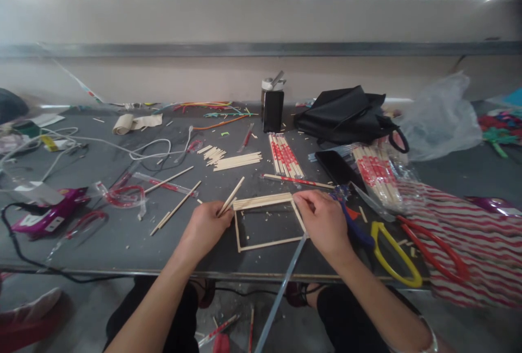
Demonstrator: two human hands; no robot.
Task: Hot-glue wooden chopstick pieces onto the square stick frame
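A rectangular frame of pale wooden sticks [269, 245] lies on the dark table near its front edge, with several sticks side by side along its far side. My left hand [210, 228] is closed on loose wooden sticks [231, 195] that point up and right, beside the frame's far left corner. My right hand [324, 220] is at the far right corner, its fingers bent together; whatever lies between them is hidden. A translucent glue stick [281, 293] slants from the frame's near right corner down past the table edge.
Cut sticks [237, 161] and packed chopsticks [285, 156] lie behind the frame. Yellow-handled scissors [395, 255], red-handled scissors [434, 249] and a striped cloth [477, 244] are right. A purple glue gun [53, 211] and cables lie left. A phone [273, 111] leans on a bottle [268, 85].
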